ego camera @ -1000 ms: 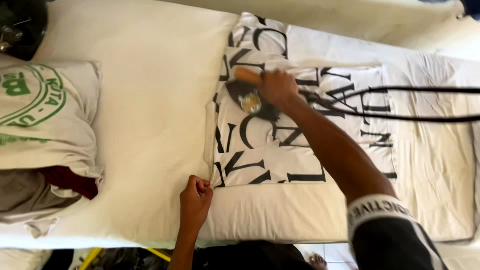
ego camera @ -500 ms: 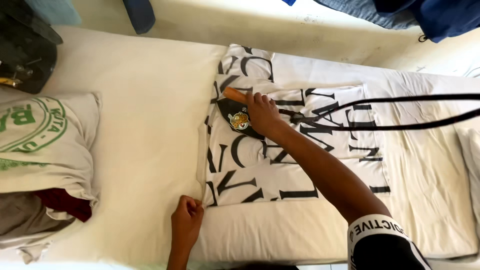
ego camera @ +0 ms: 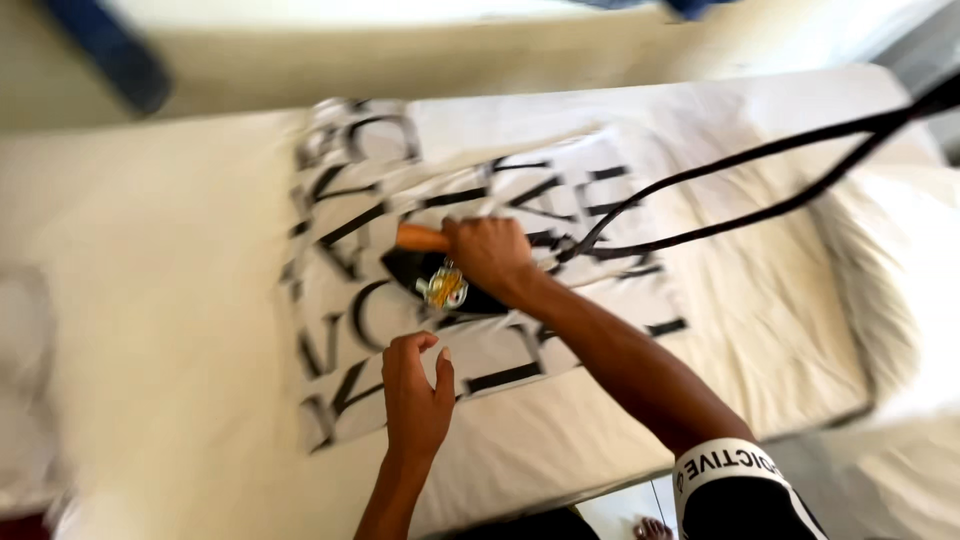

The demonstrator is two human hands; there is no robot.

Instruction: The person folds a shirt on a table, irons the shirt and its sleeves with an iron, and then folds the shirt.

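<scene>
A white cloth with large black letters [ego camera: 560, 200] lies spread on a white padded surface [ego camera: 170, 300]. My right hand [ego camera: 490, 255] is shut around the orange handle of a black iron [ego camera: 430, 270] that rests on the cloth near its middle. Two black cords [ego camera: 740, 180] run from the iron to the upper right. My left hand [ego camera: 415, 395] lies on the cloth's near part, fingers bent, just below the iron. The view is blurred.
The padded surface ends at a near edge [ego camera: 560, 470], with floor and a foot [ego camera: 650, 527] below. A wrinkled white sheet [ego camera: 890, 290] covers the right end. A blue object [ego camera: 105, 55] sits at the far left.
The view swung and came closer. My right hand drew the iron toward me along the cloth. My left hand moved from the cloth's near left corner up onto the cloth, close to the iron.
</scene>
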